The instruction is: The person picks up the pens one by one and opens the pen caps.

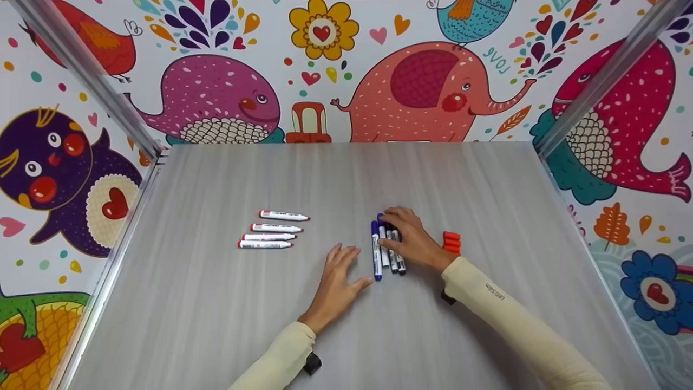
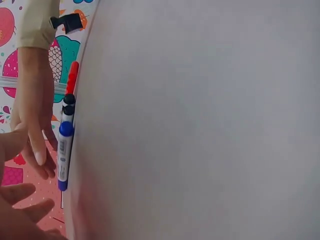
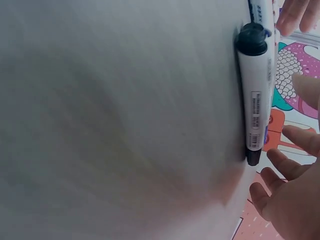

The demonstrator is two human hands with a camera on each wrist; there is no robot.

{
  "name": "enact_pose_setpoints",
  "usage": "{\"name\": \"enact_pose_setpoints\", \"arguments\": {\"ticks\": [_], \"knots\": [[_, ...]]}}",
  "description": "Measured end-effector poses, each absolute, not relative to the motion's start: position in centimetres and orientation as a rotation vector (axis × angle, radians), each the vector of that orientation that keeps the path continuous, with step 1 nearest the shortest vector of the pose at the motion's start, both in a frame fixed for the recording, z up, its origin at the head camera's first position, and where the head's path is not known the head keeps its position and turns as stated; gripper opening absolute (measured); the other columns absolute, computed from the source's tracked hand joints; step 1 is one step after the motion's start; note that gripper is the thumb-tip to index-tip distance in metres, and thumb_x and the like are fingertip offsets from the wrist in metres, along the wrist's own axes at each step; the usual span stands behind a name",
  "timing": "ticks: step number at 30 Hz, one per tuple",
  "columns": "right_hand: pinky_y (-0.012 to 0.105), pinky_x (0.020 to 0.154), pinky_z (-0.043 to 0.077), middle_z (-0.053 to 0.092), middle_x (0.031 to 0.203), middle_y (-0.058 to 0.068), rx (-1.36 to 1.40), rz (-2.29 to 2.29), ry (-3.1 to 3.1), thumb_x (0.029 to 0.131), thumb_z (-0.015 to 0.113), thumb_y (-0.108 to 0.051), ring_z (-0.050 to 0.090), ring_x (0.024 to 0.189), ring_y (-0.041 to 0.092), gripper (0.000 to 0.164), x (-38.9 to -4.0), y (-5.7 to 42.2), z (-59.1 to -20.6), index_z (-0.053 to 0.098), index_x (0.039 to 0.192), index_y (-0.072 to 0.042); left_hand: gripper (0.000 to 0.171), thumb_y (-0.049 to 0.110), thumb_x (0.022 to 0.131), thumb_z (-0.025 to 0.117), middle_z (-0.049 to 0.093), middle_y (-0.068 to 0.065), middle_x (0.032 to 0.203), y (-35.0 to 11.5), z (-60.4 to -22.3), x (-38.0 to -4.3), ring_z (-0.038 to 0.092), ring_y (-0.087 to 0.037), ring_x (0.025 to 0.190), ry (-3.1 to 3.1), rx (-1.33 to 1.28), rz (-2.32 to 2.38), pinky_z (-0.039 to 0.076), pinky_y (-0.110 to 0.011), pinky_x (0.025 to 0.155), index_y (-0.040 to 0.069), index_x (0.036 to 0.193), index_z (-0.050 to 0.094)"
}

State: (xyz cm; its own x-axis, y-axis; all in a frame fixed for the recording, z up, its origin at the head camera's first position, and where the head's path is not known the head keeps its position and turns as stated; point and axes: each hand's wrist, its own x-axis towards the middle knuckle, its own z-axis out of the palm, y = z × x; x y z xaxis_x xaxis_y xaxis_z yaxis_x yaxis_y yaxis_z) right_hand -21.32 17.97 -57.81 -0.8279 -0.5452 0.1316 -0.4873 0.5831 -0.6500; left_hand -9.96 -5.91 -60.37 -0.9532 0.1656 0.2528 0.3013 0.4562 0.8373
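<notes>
A blue-capped marker point(image 1: 376, 254) lies lengthwise at the left of a small row, with another blue-capped marker point(image 1: 385, 257) beside it. Two black markers point(image 1: 401, 264) complete the row on the right. My right hand point(image 1: 414, 238) arches over the row, fingertips at the far ends and thumb over the middle; its fingers are spread in the right wrist view, near a black marker point(image 3: 254, 100). My left hand point(image 1: 335, 281) hovers left of the row, fingers apart, thumb by the near end of the blue marker point(image 2: 62, 155).
To the left, several white markers point(image 1: 277, 228) with red ends lie stacked sideways, their red tips bare and pointing right. Several red caps point(image 1: 451, 238) sit together beyond my right wrist. Cartoon-printed walls point(image 1: 373, 97) border the grey table point(image 1: 206, 325).
</notes>
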Motion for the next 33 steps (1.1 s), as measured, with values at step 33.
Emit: {"name": "enact_pose_setpoints", "arguments": {"ticks": [33], "knots": [[0.070,0.128,0.009,0.028,0.176,0.027,-0.927,-0.921,2.718,0.104,0.074,-0.048,0.014,0.166,0.048,0.070,-23.1,17.1,-60.1,0.058,0.158,-0.006,0.081,0.027,0.084,0.097,0.052,-0.026,0.160,-2.0,-61.7,-10.2,0.029,-0.055,0.159,-2.690,-0.368,-1.139,0.016,-0.076,0.127,-0.004,0.150,0.062]]}}
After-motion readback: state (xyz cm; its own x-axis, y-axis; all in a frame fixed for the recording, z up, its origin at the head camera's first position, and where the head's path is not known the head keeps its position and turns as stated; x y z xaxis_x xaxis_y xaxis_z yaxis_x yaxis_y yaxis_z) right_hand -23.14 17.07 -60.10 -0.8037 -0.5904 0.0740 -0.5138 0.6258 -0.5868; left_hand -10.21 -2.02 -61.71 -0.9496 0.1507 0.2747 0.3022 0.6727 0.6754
